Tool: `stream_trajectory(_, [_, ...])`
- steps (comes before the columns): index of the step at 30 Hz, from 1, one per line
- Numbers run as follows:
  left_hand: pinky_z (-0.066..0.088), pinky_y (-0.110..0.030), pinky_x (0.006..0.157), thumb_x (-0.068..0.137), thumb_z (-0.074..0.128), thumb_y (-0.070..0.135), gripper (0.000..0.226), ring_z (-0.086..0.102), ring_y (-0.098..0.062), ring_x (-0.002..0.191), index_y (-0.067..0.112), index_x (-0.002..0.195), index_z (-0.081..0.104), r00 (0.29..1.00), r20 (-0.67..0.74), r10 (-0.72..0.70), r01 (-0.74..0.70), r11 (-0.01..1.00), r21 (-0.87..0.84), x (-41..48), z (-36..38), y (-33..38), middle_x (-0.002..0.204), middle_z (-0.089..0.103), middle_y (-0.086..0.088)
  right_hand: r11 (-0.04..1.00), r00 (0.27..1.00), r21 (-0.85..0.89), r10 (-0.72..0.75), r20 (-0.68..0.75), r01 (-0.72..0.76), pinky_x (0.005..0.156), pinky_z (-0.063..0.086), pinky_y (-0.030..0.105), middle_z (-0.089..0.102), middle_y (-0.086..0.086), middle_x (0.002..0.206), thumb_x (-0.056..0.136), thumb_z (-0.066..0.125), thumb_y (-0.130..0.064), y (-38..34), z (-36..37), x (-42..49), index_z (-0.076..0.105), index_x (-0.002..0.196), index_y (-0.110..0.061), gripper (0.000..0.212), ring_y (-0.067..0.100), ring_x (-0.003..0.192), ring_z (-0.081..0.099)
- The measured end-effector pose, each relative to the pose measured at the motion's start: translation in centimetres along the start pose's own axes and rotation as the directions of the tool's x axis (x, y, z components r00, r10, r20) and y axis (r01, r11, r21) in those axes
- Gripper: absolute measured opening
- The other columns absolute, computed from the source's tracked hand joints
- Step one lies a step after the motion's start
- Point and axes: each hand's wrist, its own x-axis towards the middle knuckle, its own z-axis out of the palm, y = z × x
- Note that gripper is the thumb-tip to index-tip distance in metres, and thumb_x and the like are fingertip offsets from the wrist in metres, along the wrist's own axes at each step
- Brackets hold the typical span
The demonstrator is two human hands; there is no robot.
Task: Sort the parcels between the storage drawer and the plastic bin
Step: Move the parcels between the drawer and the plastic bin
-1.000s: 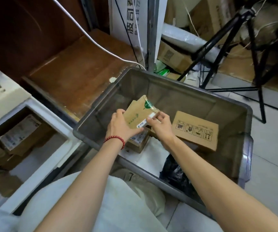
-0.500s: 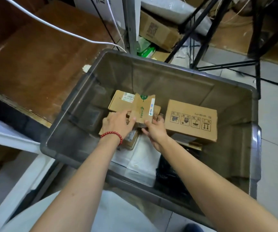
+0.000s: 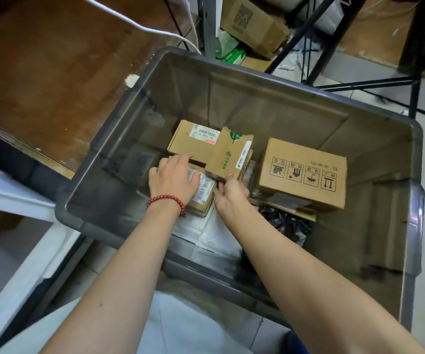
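Two bare hands reach down into a grey plastic bin (image 3: 257, 103) that stands on the floor, seen from above the person's own arms. The hands are close together but do not touch.

The left hand (image 3: 173, 178), with a red bead bracelet (image 3: 166, 200) at the wrist, lies flat with straight fingers on a labelled box (image 3: 205, 194) at the bottom of the bin. The right hand (image 3: 231, 192) pinches the near lower edge of a small parcel (image 3: 228, 155), brown card with a green logo, which stands tilted. This small parcel sits in the middle of the bin, leaning over a flat box (image 3: 191, 135) that carries a white barcode label.

Just to the right, apart from both hands, a larger box (image 3: 300, 175) printed with handling symbols rests on other packages. A white mailing bag (image 3: 206, 232) lies under the wrists, and a crumpled black bag (image 3: 283, 223) lies beside it, below the larger box.

To the left of the bin is the white frame of the storage drawer (image 3: 27, 274); its inside is mostly out of view. Behind it lies a dark wooden board (image 3: 52, 72) crossed by a white cable (image 3: 129, 20). Beyond the bin are black tripod legs (image 3: 334, 47) and a carton (image 3: 252, 21) with a square code.
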Motion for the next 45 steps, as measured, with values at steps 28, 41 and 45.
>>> stream_trajectory(28, [0.033,-0.042,0.100,0.093,0.048,0.047,0.050,0.046,-0.021,0.124,0.028,0.138,0.042,0.993,-0.110,0.046,-0.044,0.999,0.019,-0.9,-1.5,0.2,0.132,0.056,0.003,0.716,0.978,-0.666,-0.139,0.155,0.208,0.101,0.046,0.040,0.061,0.011,0.118,0.086,0.068,-0.039,0.2,-4.8,2.2,0.059,0.114,-0.011,0.040,0.025,0.109,0.058])
stream_trajectory(41, [0.036,-0.041,0.095,0.093,0.044,0.049,0.039,0.051,-0.025,0.118,0.028,0.125,0.055,0.945,-0.250,-0.212,0.235,0.970,0.064,-8.3,-9.1,-3.6,0.121,0.063,0.001,-0.561,0.237,-0.314,-0.208,0.949,0.766,0.089,0.045,0.038,0.060,0.000,0.124,0.091,0.054,-0.046,-2.3,-0.4,-9.7,0.057,0.125,-0.024,0.041,0.023,0.115,0.055])
stream_trajectory(45, [0.037,-0.040,0.093,0.093,0.044,0.049,0.039,0.052,-0.025,0.116,0.027,0.125,0.054,0.909,-0.304,-0.285,0.316,0.947,0.056,-12.1,-11.2,-5.2,0.119,0.063,0.000,-0.663,0.080,-0.116,-0.084,0.993,0.740,0.093,0.042,0.040,0.061,-0.001,0.123,0.091,0.051,-0.049,-1.5,-0.4,-14.6,0.058,0.125,-0.025,0.042,0.024,0.115,0.054])
